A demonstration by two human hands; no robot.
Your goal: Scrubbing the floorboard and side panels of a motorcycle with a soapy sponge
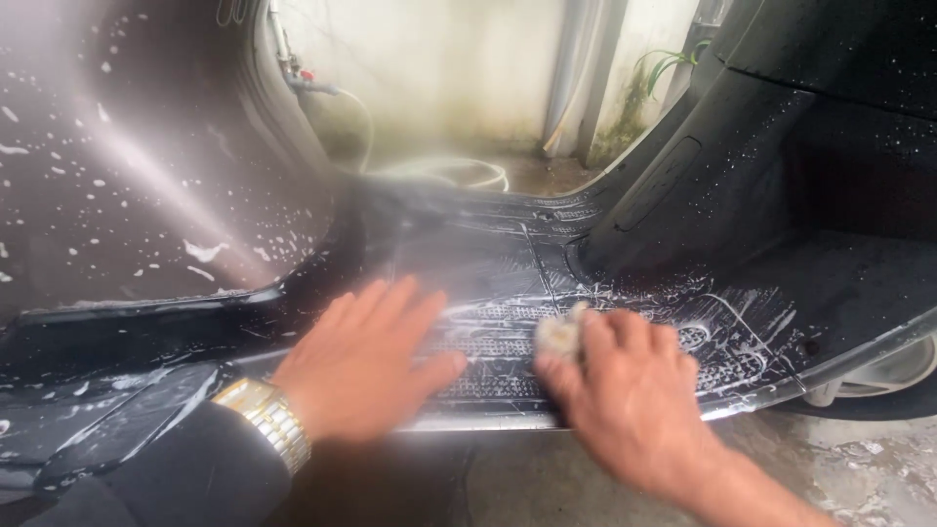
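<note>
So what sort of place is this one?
Probably an outdoor wash spot: a soapy black scooter footboard, a coiled pale hose by a stained wall, and the right hand scrubbing with a sponge.

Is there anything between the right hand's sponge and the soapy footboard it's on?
Nothing visible. The right hand presses a pale sponge straight onto the black ribbed footboard, with only suds around it. The left hand lies flat on the same board to the side, apart from the sponge.
</note>
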